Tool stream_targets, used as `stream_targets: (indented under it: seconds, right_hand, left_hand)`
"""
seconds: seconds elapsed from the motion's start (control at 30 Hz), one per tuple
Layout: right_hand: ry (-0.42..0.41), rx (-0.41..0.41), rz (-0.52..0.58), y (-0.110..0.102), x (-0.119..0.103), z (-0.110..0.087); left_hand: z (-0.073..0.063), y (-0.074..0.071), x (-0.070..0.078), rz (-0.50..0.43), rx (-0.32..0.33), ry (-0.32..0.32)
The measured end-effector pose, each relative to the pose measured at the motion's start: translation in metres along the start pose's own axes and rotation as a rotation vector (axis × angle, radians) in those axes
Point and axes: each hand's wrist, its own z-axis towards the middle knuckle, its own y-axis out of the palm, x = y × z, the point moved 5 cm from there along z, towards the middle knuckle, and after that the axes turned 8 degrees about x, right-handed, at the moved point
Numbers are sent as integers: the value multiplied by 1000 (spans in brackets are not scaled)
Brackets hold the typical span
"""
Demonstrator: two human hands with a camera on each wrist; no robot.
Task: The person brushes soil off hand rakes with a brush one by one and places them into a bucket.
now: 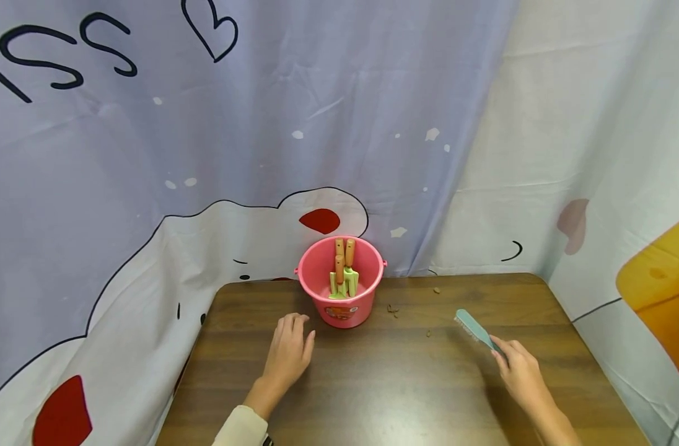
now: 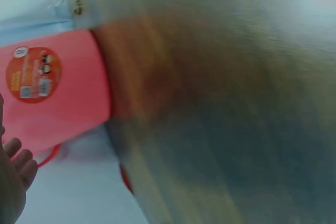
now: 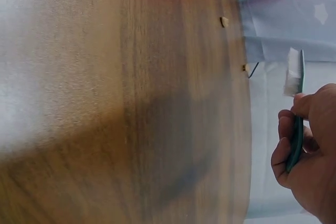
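Observation:
My right hand [image 1: 520, 375] grips the handle of a small teal brush [image 1: 473, 327], its pale bristles [image 3: 293, 72] showing in the right wrist view. The brush head points left and away from me, over the right half of the table. My left hand [image 1: 286, 350] is at the near left of a pink bucket [image 1: 345, 313], fingers loosely bent and holding nothing. Inside the bucket stand several small garden tools [image 1: 345, 272] with wooden handles and light green heads. Small brown crumbs [image 1: 393, 310] lie between the bucket and the brush.
The brown wooden table [image 1: 373, 384] has rounded far corners. Another crumb [image 1: 437, 290] lies near its back edge, and one more [image 1: 429, 333] is closer to the brush. A printed curtain [image 1: 345, 93] hangs right behind the table and along its sides.

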Motion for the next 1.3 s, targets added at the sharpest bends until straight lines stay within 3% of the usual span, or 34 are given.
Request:
stream_targets:
  seconds: [0.23, 0.4, 0.63, 0.87, 1.03, 1.3]
  right_hand:
    - [90, -14, 9, -1, 3, -9]
    - [118, -4, -17, 0, 6, -17]
    - [245, -102, -50, 9, 17, -30]
    - [302, -122, -66, 16, 18, -34]
    - [340, -207, -35, 22, 13, -36]
    - [409, -375, 34, 35, 0, -43]
  left_hand:
    - [-26, 7, -6, 73, -129, -37]
    - [-40, 10, -8, 84, -179, -68]
    - [-55, 14, -10, 124, -235, -87]
    - [-64, 21, -12, 157, -319, -135]
    - [-67, 23, -11, 151, -340, -163]
    - [-70, 25, -9, 156, -341, -156]
